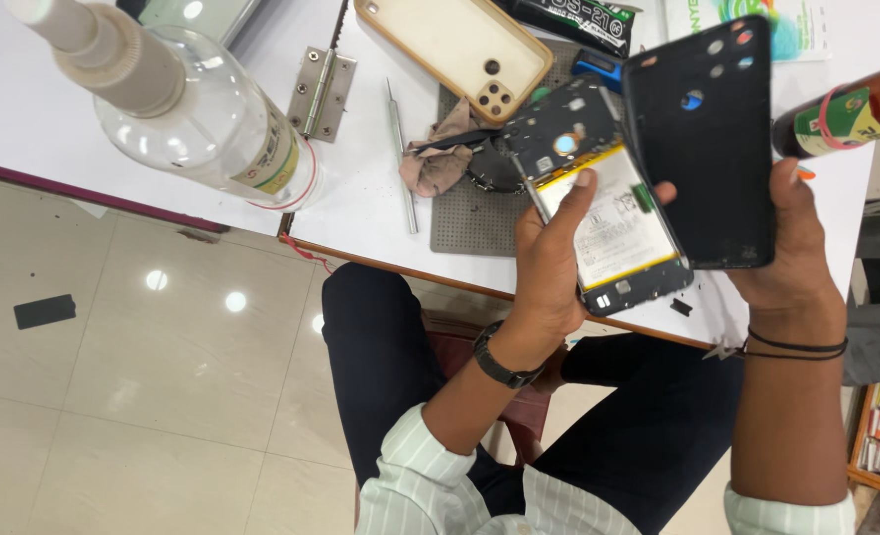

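An opened phone body [599, 213] is gripped in the left hand [549, 263], fingers curled about its edge and the thumb pressed on the pale, yellow-rimmed battery, so that the exposed dark circuit board is kept face up above the tabletop [361, 198]. A black back cover [703, 139], thin, matte and pierced by round camera holes, is clasped upright in the right hand [787, 248], tilted away just beside the body. Behind them lie a grey studded mat [470, 223], a crumpled cloth [435, 159], a beige case [455, 50] and a slim metal pick [401, 149]; a clear plastic bottle [192, 109] stands near the edge
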Action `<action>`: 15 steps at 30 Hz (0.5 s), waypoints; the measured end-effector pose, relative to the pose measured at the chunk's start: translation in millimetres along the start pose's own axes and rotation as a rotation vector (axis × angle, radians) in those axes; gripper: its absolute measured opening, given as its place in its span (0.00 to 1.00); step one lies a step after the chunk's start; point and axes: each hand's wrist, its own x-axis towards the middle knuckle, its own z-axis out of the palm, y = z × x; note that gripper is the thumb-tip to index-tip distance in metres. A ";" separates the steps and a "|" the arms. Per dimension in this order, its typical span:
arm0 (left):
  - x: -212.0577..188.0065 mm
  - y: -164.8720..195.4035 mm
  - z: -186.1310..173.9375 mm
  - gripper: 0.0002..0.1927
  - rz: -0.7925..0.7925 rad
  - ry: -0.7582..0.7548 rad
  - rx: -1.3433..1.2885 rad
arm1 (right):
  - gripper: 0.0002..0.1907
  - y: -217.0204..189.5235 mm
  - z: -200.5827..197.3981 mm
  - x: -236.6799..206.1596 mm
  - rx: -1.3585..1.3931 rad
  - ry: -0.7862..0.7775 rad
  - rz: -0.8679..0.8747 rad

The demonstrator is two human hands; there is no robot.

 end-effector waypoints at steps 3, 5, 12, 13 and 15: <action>0.8 3.6 -3.9 0.21 -0.096 -0.109 -0.012 | 0.42 10.4 -21.8 3.4 0.003 0.027 0.120; 1.3 3.3 -4.9 0.21 -0.137 -0.094 -0.007 | 0.40 13.8 -29.6 8.3 -0.048 0.087 0.215; 4.8 2.8 -8.7 0.21 -0.042 -0.028 -0.012 | 0.21 -38.9 -3.3 50.2 -0.959 0.285 -0.217; 5.7 2.4 -10.0 0.21 -0.029 -0.025 0.010 | 0.20 -53.9 5.9 61.8 -1.103 0.288 -0.368; 6.4 -0.3 -12.7 0.22 -0.003 -0.014 0.048 | 0.20 -80.4 28.9 90.8 -1.326 0.221 -0.594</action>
